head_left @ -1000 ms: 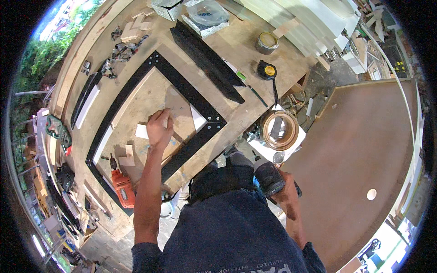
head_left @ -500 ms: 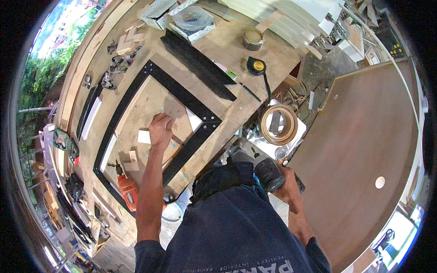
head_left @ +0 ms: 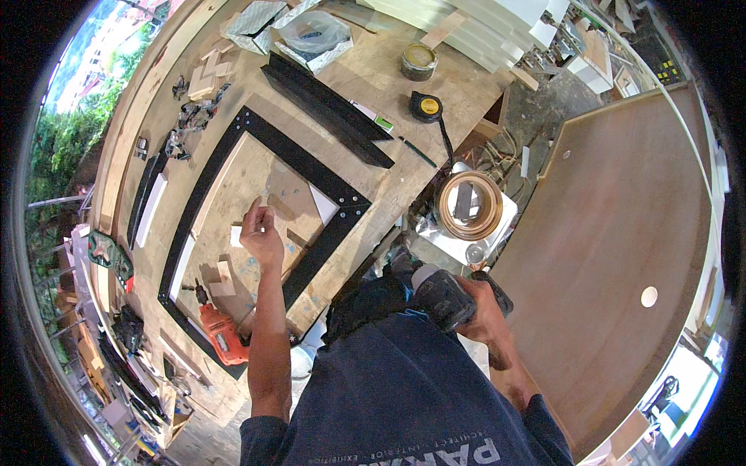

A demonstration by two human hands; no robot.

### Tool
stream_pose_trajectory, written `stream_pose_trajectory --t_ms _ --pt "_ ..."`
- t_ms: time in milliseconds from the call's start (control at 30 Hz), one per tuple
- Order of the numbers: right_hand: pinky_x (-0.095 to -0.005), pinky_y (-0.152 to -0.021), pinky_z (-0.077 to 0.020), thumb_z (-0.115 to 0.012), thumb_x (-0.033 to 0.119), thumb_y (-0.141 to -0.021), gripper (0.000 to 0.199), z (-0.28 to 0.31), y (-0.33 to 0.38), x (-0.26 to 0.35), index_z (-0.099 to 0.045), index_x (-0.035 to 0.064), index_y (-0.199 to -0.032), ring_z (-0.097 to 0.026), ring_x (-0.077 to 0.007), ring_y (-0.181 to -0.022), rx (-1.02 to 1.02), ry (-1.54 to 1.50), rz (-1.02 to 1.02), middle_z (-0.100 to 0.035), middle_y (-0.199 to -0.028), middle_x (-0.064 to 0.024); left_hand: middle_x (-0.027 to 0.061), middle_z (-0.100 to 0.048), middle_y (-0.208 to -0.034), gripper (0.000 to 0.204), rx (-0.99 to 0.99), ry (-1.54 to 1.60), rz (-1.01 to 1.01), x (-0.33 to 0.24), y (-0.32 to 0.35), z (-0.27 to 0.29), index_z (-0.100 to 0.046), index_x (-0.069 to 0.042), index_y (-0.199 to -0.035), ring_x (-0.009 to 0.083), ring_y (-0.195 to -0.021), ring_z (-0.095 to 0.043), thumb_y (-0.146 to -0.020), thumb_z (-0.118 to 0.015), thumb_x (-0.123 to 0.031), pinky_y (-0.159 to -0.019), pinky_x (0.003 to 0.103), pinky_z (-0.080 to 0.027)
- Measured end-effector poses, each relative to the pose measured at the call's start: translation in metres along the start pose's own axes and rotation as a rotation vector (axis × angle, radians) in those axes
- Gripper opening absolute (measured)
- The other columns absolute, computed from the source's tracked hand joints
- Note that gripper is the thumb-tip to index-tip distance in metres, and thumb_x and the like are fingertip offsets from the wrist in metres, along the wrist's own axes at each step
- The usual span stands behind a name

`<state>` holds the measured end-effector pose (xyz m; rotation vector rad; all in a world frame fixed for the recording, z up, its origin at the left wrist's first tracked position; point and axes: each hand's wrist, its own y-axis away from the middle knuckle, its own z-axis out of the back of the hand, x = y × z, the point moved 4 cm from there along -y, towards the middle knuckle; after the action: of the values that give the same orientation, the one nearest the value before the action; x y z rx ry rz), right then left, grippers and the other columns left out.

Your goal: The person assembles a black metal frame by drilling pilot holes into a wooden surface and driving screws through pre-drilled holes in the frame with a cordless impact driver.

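- Dark power drill (head_left: 444, 299): in my right hand (head_left: 483, 307), fingers wrapped round its handle; held clear of the table (head_left: 365, 74), just in front of my waist, nose toward the table's edge. Risk: the nose catching on my clothing or that edge, should I swing it carelessly.
- My left hand (head_left: 263, 233): over the opening of the black frame (head_left: 303, 161), fingers curled; I cannot fairly tell whether they meet or pinch something small. Risk: anything small there could drop if the grip is loose.
- White block (head_left: 235, 237): just beside those fingers, partly hidden. Risk: a knock from my knuckles.
- L-shaped wood piece (head_left: 224, 278): within the frame.
- Orange drill (head_left: 224, 335): lying at the frame's near-left side, beside my left forearm. Risk: an elbow nudge could shift it.
- Black angled length (head_left: 326, 109): beyond the frame.
- Tape measure (head_left: 427, 107): black and yellow, its dark strip trailing over the edge. Risk: a snag could pull it down.
- Round tin (head_left: 420, 62): open-topped, yellowish inside.
- White box (head_left: 334, 58): clear bag within, dark contents indistinct.
- Second box (head_left: 252, 22): contents unclear.
- Clear jar (head_left: 475, 252): beside a brown coil (head_left: 478, 231); contents not discernible.
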<state>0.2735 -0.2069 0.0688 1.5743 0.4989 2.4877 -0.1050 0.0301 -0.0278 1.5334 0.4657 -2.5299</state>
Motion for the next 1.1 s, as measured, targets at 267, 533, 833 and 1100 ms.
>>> stream_pose_trajectory --t_ms 267,533,833,1100 --pt "-0.0472 -0.098 -0.0518 -0.086 0.012 -0.047 0.088 -0.002 -0.007 0.016 -0.060 -0.0010 -0.130 -0.064 -0.0454 -0.112 0.053 0.062 0.050 -0.068 -0.120 -0.0240 0.0098 -0.074 -0.098 0.021 -0.120 0.299 0.309 0.005 0.014 0.011 -0.072 0.003 -0.114 0.0158 -0.087 -0.070 -0.094 -0.071 -0.001 -0.076 0.027 -0.056" --pt "-0.0480 -0.097 -0.0520 -0.084 0.011 -0.054 0.082 -0.010 -0.012 0.032 -0.060 0.0015 -0.132 -0.065 -0.0439 -0.111 0.046 0.053 0.091 -0.068 -0.120 -0.0206 0.0125 -0.071 -0.115 0.023 0.033 1.014 0.676 -0.037 0.032 0.000 -0.067 0.000 -0.119 0.0235 -0.109 -0.068 -0.097 -0.068 -0.004 -0.094 0.032 -0.054" --pt "-0.0481 -0.080 -0.0536 -0.082 0.023 -0.066 0.074 -0.014 -0.021 0.079 -0.058 0.0061 -0.134 -0.067 -0.0416 -0.094 0.062 0.088 0.278 -0.066 -0.111 -0.0175 0.0076 -0.072 -0.119 0.026 0.398 1.578 1.000 -0.128 0.106 -0.029 -0.066 -0.007 -0.123 0.0221 -0.119 -0.065 -0.099 -0.061 -0.001 -0.095 0.039 -0.051" --pt "-0.0479 -0.077 -0.0533 -0.080 0.025 -0.069 0.072 -0.024 -0.030 0.080 -0.058 0.0037 -0.133 -0.066 -0.0420 -0.089 0.088 0.096 0.302 -0.065 -0.104 -0.0174 0.0040 -0.070 -0.115 0.028 0.292 1.427 1.164 -0.151 0.141 -0.022 -0.064 -0.008 -0.126 0.0210 -0.113 -0.066 -0.098 -0.066 -0.006 -0.095 0.031 -0.052"
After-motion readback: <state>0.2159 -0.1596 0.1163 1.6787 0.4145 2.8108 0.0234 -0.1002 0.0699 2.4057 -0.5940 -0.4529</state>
